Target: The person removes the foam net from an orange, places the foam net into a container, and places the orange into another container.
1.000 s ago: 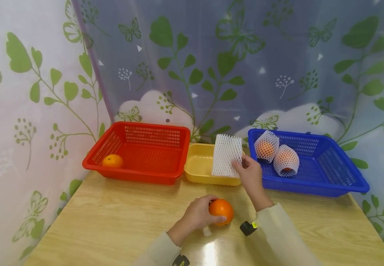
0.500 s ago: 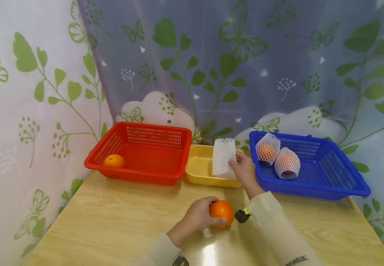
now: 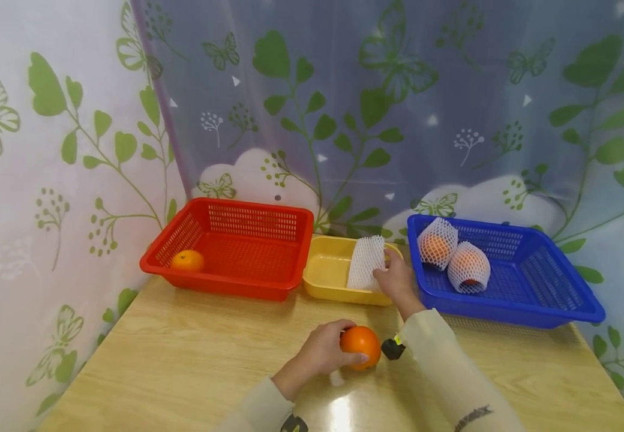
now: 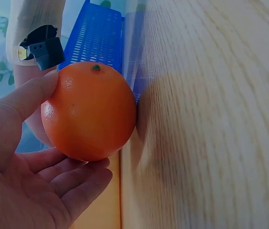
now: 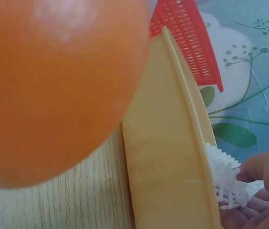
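On the tabletop, my left hand (image 3: 325, 348) holds an orange (image 3: 360, 348) between thumb and fingers. The left wrist view shows the orange (image 4: 91, 112) with its green stem end up, the thumb on one side and the fingertips on the other. My right hand (image 3: 397, 277) pinches the edge of a white foam fruit net (image 3: 366, 264), which lies flattened and tilted at the right part of a yellow tray (image 3: 325, 294). In the right wrist view the net (image 5: 227, 179) is bunched at the fingers, partly behind the tray wall.
A red basket (image 3: 231, 286) stands left of the tray with one orange (image 3: 187, 261) in its corner. At the right, a blue basket (image 3: 512, 309) holds two net-wrapped fruits (image 3: 469, 268). Patterned curtain hangs behind the table (image 3: 193, 354).
My right hand has moved slightly left and lowered the foam net from above the yellow tray down into it. The left hand and the orange stay in place.
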A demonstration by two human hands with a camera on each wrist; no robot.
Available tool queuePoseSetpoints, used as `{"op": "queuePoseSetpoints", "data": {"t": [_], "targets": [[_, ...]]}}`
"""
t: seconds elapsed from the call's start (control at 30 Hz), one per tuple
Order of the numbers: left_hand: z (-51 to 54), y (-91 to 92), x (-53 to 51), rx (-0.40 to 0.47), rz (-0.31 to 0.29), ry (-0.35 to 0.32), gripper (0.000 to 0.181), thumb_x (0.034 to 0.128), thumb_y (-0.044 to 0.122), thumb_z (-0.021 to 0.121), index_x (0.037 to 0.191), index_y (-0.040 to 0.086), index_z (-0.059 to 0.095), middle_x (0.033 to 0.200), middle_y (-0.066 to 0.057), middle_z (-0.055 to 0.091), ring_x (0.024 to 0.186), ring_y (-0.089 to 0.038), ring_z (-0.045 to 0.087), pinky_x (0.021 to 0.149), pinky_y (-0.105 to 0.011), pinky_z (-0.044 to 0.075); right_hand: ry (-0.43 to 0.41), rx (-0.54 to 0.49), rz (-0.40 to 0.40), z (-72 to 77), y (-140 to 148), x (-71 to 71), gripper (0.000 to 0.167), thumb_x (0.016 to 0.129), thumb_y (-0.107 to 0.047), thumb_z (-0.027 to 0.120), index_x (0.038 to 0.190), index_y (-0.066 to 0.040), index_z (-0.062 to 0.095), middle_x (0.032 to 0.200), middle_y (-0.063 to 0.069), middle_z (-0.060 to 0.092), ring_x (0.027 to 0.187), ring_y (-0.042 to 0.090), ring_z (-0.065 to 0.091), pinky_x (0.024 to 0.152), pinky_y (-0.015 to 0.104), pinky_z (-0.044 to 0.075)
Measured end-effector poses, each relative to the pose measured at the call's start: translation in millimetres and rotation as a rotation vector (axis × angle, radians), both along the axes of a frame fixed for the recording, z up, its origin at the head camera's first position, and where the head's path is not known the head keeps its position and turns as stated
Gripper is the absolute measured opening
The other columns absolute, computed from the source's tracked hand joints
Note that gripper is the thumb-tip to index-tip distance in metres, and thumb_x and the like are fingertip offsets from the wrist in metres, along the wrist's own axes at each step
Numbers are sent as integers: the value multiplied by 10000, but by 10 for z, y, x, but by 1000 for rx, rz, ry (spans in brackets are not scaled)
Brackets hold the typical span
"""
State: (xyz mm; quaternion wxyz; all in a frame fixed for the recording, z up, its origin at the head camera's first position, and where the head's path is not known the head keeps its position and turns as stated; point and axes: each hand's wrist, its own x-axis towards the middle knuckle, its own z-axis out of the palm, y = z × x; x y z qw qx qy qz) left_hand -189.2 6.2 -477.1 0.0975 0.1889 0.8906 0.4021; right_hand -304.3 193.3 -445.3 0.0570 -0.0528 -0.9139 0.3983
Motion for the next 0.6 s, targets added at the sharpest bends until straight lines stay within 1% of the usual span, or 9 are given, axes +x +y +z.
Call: {"op": "queuePoseSetpoints", "data": {"t": [0.07, 0.17, 0.3, 0.47, 0.6], "targets": [[-6, -5, 6, 5, 3, -10, 614, 760, 366, 829, 1249, 64, 612, 1131, -46, 673, 945, -171, 610, 838, -334, 502, -13, 26, 7, -16, 5, -2, 641, 869, -55, 578, 1457, 31, 338, 1253, 302, 574, 1136, 407, 560, 940, 496, 466], [-8, -10, 7, 11, 8, -22, 614, 761, 365, 829, 1251, 67, 611, 1133, -43, 671, 946, -167, 608, 843, -336, 502, -30, 43, 19, -25, 7, -10, 711, 864, -40, 562, 1497, 29, 246, 1347, 302, 504, 1213, 419, 505, 995, 510, 430], [-13, -12, -1, 11, 10, -29, 621, 762, 370, 828, 1259, 70, 607, 1136, -40, 671, 945, -156, 609, 844, -331, 503, -31, 49, 28, -16, -5, -32, 770, 855, -10, 556, 1521, 27, 172, 1439, 297, 407, 1299, 432, 418, 1073, 520, 354], [-5, -5, -2, 15, 11, -35, 629, 759, 369, 830, 1261, 65, 605, 1137, -46, 669, 951, -164, 610, 847, -340, 504, -30, 73, 29, -6, -9, -57, 721, 860, 0, 564, 1505, 21, 242, 1478, 270, 369, 1332, 430, 375, 1112, 517, 299], [-4, -3, 3, 13, 13, -37, 624, 758, 368, 830, 1257, 66, 607, 1134, -47, 669, 953, -169, 610, 848, -343, 503, -30, 138, 60, -2, 1, -59, 642, 876, -22, 567, 1461, 68, 318, 1474, 280, 367, 1341, 430, 364, 1123, 508, 282]]}}
